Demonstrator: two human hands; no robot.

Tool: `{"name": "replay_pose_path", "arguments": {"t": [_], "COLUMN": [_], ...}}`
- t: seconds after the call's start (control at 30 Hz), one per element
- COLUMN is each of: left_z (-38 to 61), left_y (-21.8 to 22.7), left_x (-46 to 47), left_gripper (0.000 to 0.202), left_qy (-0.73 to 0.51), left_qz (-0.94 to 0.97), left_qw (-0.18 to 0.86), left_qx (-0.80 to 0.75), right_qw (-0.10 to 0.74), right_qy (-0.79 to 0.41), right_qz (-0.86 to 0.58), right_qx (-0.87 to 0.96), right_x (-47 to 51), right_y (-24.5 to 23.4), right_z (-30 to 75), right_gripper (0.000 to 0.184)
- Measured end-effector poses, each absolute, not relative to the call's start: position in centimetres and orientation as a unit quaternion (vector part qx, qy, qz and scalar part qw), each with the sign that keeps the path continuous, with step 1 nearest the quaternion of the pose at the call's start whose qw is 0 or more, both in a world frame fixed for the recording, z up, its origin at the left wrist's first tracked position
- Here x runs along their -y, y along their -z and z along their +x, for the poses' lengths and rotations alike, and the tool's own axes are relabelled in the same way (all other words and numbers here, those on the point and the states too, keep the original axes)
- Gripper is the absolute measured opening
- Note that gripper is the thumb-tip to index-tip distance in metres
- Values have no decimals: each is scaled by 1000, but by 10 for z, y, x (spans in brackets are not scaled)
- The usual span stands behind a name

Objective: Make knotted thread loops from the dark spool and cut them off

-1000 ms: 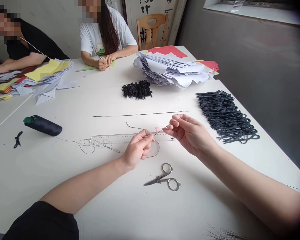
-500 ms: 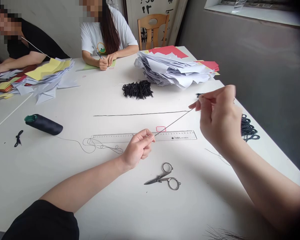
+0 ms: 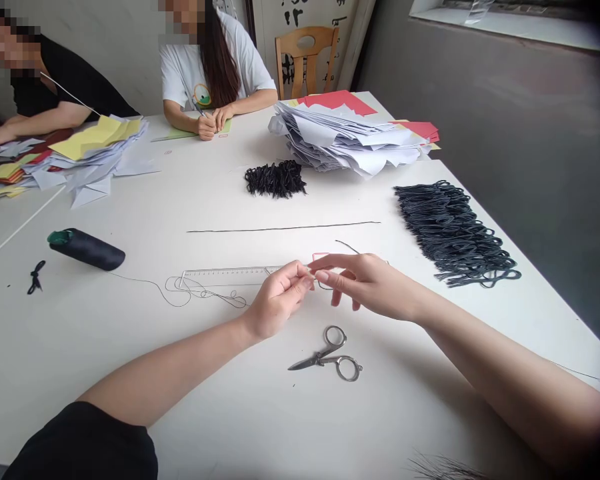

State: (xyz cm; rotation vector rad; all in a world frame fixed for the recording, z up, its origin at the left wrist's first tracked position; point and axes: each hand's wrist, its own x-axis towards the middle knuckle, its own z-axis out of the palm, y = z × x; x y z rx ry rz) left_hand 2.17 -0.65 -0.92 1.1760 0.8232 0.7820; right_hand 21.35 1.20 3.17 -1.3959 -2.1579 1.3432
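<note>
My left hand [image 3: 283,297] is closed in a pinch on a thin black cord [image 3: 347,246] above the ruler. The cord hangs loose, and its slack shows around and beneath my right hand [image 3: 367,285]. That hand is open, fingers stretched out and apart from the thumb, with its tips right at my left fingertips. Under both hands lies a clear ruler [image 3: 225,277], partly hidden. Beyond it a straight length of black cord [image 3: 280,228] rests on the table. Metal scissors [image 3: 323,359] lie with spread handles just in front of my hands.
Left stands a lying black thread spool [image 3: 87,249], its thread trailing to the ruler, near a small knotted cord [image 3: 37,277]. Looped black cords [image 3: 455,233] are piled right, a smaller bundle [image 3: 275,179] farther back. Paper stacks [image 3: 350,137] and two people [image 3: 220,73] are across the table.
My right hand has come down and left from its raised position to my left fingertips. It has let go of the cord, which was taut and is now slack.
</note>
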Motion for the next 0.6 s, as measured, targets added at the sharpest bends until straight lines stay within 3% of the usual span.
{"name": "replay_pose_path", "arguments": {"t": [0.07, 0.13, 0.4, 0.53, 0.6], "left_z": [22, 21, 21, 18, 16], "left_y": [9, 10, 6, -5, -10], "left_x": [7, 6, 6, 4, 0], "left_gripper": [29, 29, 25, 12, 30], "left_qy": [-353, -351, -332, -274, -270], "left_qz": [530, 526, 538, 717, 774], "left_qw": [678, 679, 677, 509, 408], "left_qx": [-367, -373, -376, -389, -402], "right_qw": [128, 158, 282, 249, 209], "right_qy": [-565, -571, -320, -212, -202], "right_qz": [-437, -432, -507, -484, -443], "right_qx": [688, 680, 749, 812, 848], "right_x": [-12, -13, -18, -15, -11], "right_y": [-30, -25, -35, -50, -53], "right_z": [211, 210, 221, 233, 235], "right_gripper": [36, 34, 28, 24, 24]}}
